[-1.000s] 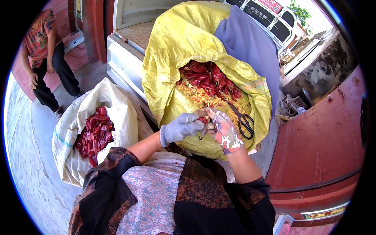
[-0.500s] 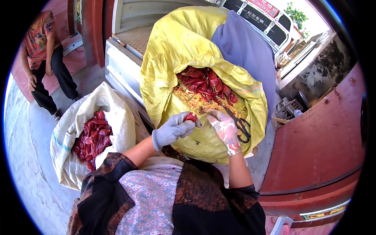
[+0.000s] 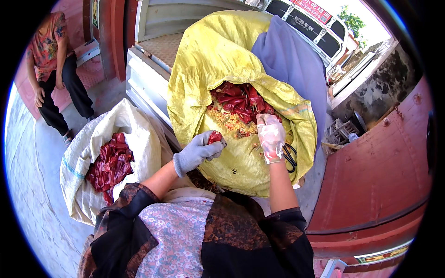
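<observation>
My left hand (image 3: 200,152), in a grey glove, is closed around a red chili pepper (image 3: 214,137) whose end sticks up past the fingers. Pink-and-white patterned glove on, my right hand (image 3: 270,134) reaches into the mouth of the yellow woven sack (image 3: 222,55). Its fingers are pinched together at the edge of the dried red chili peppers (image 3: 234,99); whatever they hold is hidden. Yellow seeds (image 3: 234,121) lie below the peppers. Black scissors (image 3: 290,160) rest on the sack, partly behind my right hand, with the handle loops showing.
A white woven sack (image 3: 76,162) with red chilies (image 3: 111,164) stands on the floor at my left. Behind the yellow sack are a truck bed (image 3: 164,44) and a purple-grey cloth (image 3: 289,51). A person (image 3: 51,55) sits at far left. A red metal door (image 3: 371,176) is on the right.
My right hand has moved up and away from me, from beside the left hand to the peppers, covering part of the scissors. My left hand has shifted slightly left, still holding its chili pepper.
</observation>
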The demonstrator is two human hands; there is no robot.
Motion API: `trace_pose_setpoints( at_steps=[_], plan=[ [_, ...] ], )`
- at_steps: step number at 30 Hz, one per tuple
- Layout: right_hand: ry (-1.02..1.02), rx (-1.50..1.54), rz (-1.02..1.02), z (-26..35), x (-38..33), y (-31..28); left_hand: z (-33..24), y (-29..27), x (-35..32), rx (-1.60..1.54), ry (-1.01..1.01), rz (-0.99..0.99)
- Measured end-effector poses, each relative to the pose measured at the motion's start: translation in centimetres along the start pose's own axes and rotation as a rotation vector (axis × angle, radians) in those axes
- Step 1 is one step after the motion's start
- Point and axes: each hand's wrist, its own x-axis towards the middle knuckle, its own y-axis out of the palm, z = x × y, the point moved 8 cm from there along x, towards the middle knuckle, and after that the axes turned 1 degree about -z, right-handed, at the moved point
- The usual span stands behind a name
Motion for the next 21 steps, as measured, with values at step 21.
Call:
trace_pose_setpoints(
  at_steps=[21],
  plan=[
    [-0.041,-0.12,0.205,0.9,-0.4,1.7,-0.3,0.7,0.6,-0.033,0.039,0.02]
  ],
)
